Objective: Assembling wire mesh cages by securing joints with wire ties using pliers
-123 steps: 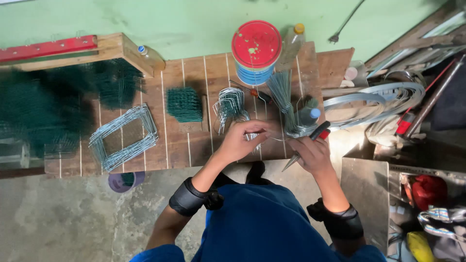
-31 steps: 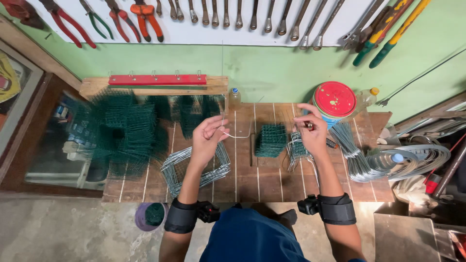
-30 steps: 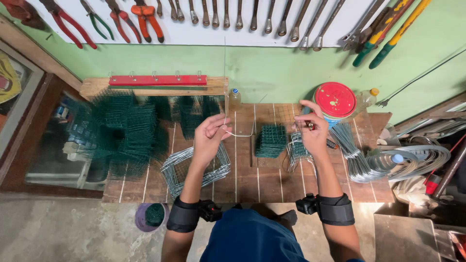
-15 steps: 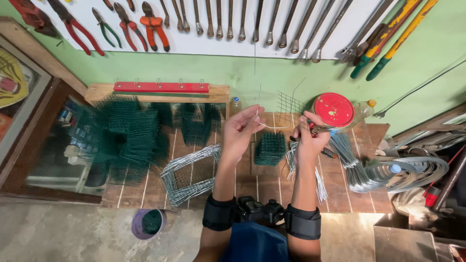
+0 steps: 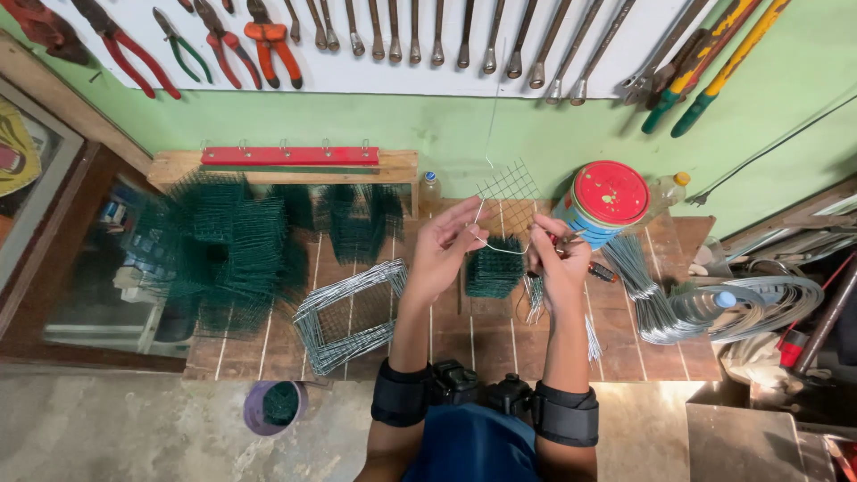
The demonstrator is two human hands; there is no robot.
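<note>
Two bare hands meet just above the middle of the frame, over a slatted wooden workbench (image 5: 678, 353). The left hand (image 5: 446, 250) pinches one end of a thin, pale, curved length of wire (image 5: 500, 248) between thumb and fingertips; the right hand (image 5: 555, 259) is closed around what looks like a small tool with red handles and grips the wire's other end. A small square of silver wire mesh (image 5: 507, 186) stands just above the wire, and a long strand rises from it toward the top of the frame.

Judging from this, the bend goes best with the left pinch kept close to the point being shaped and the right grip steady, so that the wire curves without kinking and stays clear of the small stack of dark green mesh pieces (image 5: 494, 270) directly below.

Whether the wire is already joined to the mesh square cannot be told; it is too fine. The right hand hides most of the tool, so its kind is uncertain. A round tin with a red lid (image 5: 607, 201) sits to the right, behind that hand.
</note>
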